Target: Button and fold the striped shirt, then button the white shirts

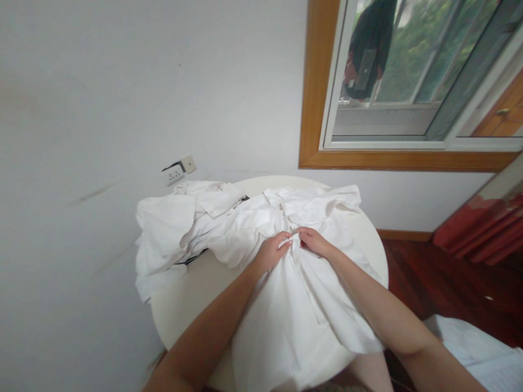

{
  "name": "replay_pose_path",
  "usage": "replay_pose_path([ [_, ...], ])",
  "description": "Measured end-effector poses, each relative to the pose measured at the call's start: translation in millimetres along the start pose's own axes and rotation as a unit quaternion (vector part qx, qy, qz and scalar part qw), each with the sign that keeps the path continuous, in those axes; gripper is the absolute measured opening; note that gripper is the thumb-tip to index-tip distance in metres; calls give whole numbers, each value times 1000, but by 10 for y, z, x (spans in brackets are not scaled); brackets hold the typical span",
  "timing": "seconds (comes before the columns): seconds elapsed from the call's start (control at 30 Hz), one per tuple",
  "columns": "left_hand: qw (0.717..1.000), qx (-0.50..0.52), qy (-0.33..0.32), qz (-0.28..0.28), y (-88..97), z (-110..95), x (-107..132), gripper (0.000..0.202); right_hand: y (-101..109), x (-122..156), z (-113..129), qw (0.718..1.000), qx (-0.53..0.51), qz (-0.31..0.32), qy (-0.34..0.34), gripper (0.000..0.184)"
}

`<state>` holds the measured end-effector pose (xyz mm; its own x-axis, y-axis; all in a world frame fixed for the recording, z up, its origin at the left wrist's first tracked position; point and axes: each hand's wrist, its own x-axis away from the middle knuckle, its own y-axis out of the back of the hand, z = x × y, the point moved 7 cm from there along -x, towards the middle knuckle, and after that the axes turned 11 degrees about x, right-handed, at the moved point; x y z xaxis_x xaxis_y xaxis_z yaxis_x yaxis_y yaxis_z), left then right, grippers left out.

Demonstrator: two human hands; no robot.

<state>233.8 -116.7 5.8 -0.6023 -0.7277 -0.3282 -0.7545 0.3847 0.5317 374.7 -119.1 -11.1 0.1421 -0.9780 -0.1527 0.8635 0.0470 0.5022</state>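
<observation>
A long white garment (281, 310) is spread over a round white table (204, 305), and its lower part drapes over the near edge toward me. Both hands meet at the garment's middle, along its front edges. My left hand (274, 250) has its fingers closed on the cloth from the left. From the right, my right hand (312, 241) pinches the fabric close beside it. The garment's upper part (318, 204) lies wrinkled beyond my hands. Whatever small part sits between the fingertips is hidden.
More white clothing (167, 223) with dark trim is heaped on the table's left side, against the wall. A wall socket (174, 174) is just above it. A wood-framed window (321, 87) is at back right, a red curtain (482, 231) at right, and white cloth (478, 348) lies lower right.
</observation>
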Motion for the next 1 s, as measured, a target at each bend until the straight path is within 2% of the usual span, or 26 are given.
replay_pose_path([
  [0.3, 998, -44, 34, -28, 39, 16, 14, 22, 16, 53, 129, 997, 62, 8, 50, 17],
  [0.47, 995, -85, 34, -42, 41, 26, 23, 20, 6, 58, 135, 998, 45, 27, 37, 23],
  [0.63, 982, -185, 31, -33, 30, -70, 43, 20, -12, 86, 260, 983, 153, 23, 98, 35],
  [0.77, 965, -256, 52, -26, 32, -142, 55, 22, -25, 96, 266, 968, 220, 25, 119, 38],
  [0.87, 962, -269, 49, -15, 24, -188, 56, 25, -25, 87, 242, 966, 215, 34, 137, 39],
  [1.0, 970, -242, 12, -13, 12, -225, 50, 26, 5, 63, 196, 975, 166, 32, 147, 38],
])
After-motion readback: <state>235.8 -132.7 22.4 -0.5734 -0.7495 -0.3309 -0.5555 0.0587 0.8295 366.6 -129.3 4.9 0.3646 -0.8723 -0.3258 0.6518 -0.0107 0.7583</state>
